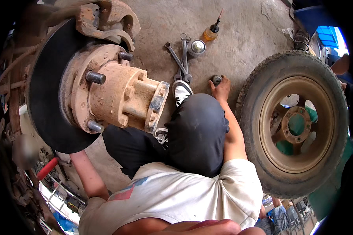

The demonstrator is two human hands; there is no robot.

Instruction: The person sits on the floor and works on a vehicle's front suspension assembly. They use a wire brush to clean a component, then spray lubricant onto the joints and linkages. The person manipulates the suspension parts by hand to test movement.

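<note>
On the concrete floor, my right hand [221, 89] has its thumb and fingers round a small dark round part [216, 80], whose exact kind I cannot make out. My left forearm [88, 172] goes up behind the black brake disc [47, 105], which hides that hand. A dusty brown wheel hub [111, 88] with bare studs sticks out of the disc toward my knees. Above it sits a rusty brake caliper [106, 23].
Several spanners [176, 58] lie by my shoe [181, 92], beside a spray can [197, 47]. An oil bottle [211, 32] with a spout stands farther off. The wheel with its tyre [251, 117] is at my right, near a coil spring [301, 40]. Someone else's leg [279, 219] shows behind.
</note>
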